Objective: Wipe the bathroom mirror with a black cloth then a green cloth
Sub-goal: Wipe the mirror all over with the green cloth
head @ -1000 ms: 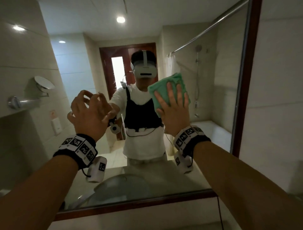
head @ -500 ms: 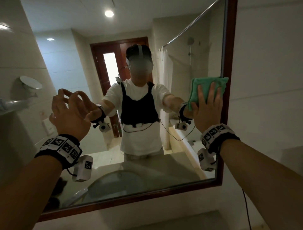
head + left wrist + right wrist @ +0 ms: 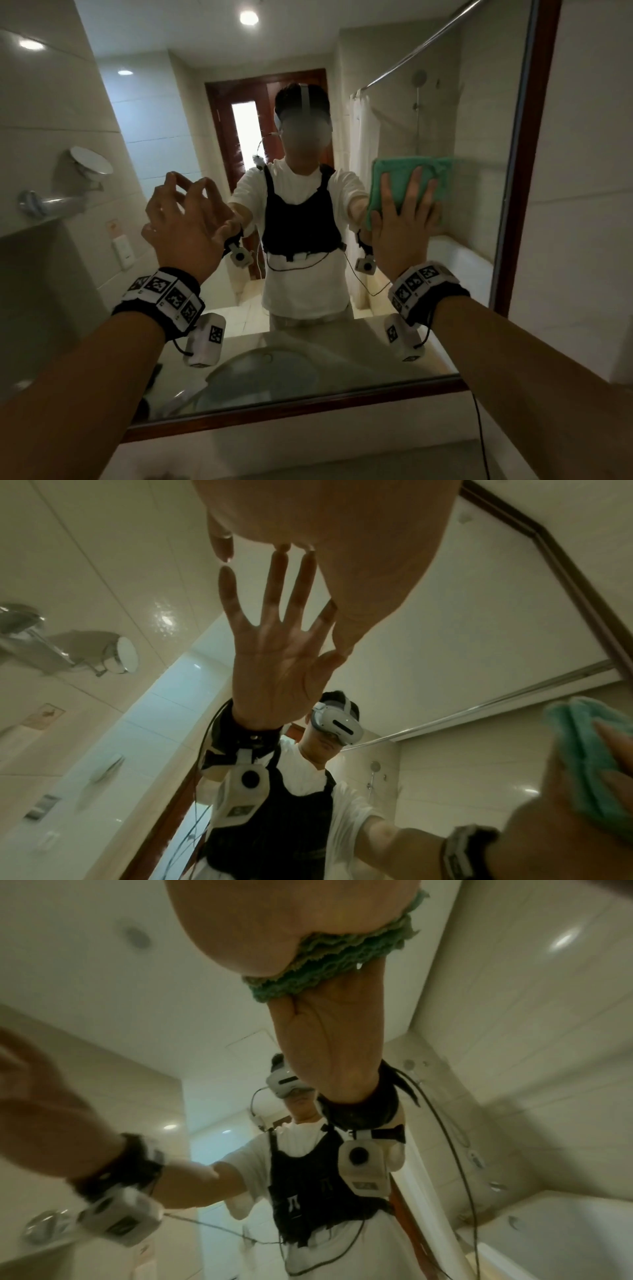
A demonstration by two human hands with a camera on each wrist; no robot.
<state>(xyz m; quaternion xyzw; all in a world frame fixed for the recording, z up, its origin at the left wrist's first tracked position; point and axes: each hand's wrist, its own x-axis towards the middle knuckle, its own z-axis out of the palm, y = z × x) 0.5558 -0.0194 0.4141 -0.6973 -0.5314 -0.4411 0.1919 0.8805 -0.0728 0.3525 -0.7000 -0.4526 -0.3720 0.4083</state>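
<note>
The bathroom mirror [image 3: 411, 85] has a dark brown frame [image 3: 524, 171]. My right hand [image 3: 404, 222] lies flat, fingers straight and spread, pressing the folded green cloth [image 3: 400, 171] against the glass right of centre, a little inside the right frame edge. The right wrist view shows the green cloth [image 3: 342, 958] squeezed between my palm and the glass. My left hand [image 3: 185, 222] holds nothing. Its bent, spread fingertips touch the glass left of centre, and the left hand [image 3: 342, 534] meets its reflection. I see no black cloth for certain.
The mirror reflects a person in a headset and dark vest, a washbasin [image 3: 260, 373] and a shower rail. A white tiled wall [image 3: 589, 205] stands right of the frame. A cable [image 3: 479, 428] hangs below my right arm. A dark shape [image 3: 150, 377] shows at the mirror's lower left.
My right hand slid the green cloth right to the mirror's right frame edge, then back left a little. My left hand stayed against the glass with fingertips touching.
</note>
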